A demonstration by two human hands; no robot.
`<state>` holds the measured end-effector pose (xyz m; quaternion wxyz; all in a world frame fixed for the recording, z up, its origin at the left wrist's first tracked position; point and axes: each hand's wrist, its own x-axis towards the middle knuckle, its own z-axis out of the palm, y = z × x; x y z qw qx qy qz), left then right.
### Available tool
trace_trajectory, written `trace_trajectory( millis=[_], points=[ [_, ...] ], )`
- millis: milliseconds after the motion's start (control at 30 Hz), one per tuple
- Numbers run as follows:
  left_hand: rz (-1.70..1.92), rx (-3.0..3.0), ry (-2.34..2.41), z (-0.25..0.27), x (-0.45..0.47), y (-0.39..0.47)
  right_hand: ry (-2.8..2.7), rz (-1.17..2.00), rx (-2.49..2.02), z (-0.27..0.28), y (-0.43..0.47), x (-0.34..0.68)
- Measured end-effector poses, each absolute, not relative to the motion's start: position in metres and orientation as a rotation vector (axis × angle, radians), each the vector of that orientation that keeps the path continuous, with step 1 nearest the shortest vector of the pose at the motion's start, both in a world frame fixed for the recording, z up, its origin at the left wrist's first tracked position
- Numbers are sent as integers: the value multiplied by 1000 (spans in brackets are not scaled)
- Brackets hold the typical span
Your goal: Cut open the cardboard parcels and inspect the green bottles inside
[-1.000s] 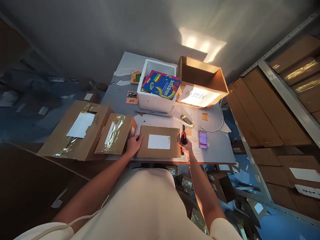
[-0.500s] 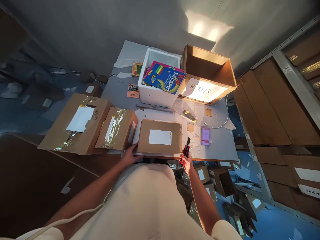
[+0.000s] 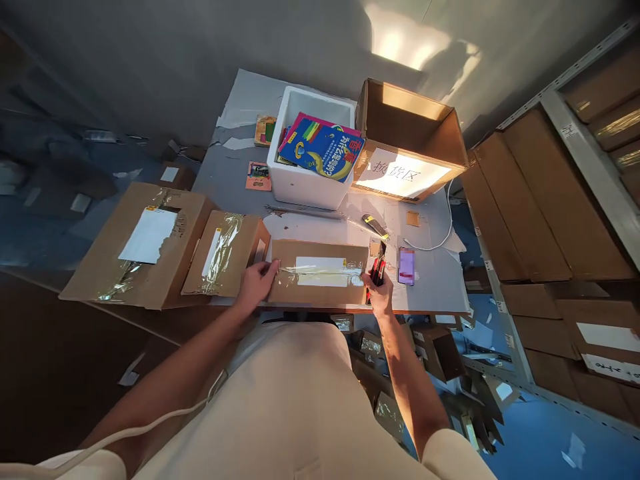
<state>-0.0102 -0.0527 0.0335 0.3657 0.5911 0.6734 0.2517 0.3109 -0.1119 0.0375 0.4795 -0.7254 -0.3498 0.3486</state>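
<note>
A cardboard box [image 3: 320,295] lies on the table in front of me, with a white label on top. A shiny strip of clear tape [image 3: 327,272] runs across it, over the label. At the box's left edge my left hand [image 3: 256,285] grips with curled fingers, the thumb side near the tape's end. My right hand [image 3: 381,295] is closed around a red and black box cutter [image 3: 380,262], its tip pointing away from me. The thumb side of that hand also touches the box's right edge.
Two taped cartons [image 3: 187,207] [image 3: 230,257] stand at the left. Behind are a white foam box [image 3: 305,187] holding books and an open carton [image 3: 363,127]. A phone [image 3: 407,267], a second cutter [image 3: 375,227] and a cable lie right. Shelves [image 3: 530,320] stand far right.
My left hand has risen to the box's left edge and curled onto it. My right hand has moved forward with the box cutter to the right edge. Shiny tape now shows across the box.
</note>
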Motion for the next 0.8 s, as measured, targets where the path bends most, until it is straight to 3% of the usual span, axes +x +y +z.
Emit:
trace_trajectory(
  millis=[133,300,400,600,800],
  points=[
    [489,1696,1738,43,11,-26,-959,787,-1936,37,-71,315],
    [714,1997,1713,34,27,-36,-1259,554,-2070,46,-45,317],
    [728,2147,1552,22,30,-42,-1645,417,-1866,71,-37,307],
    [722,2231,1448,8,27,-43,-2736,740,-1400,115,-4,261],
    [748,2206,1442,4,27,-42,-3065,570,-1342,121,23,238]
  ],
)
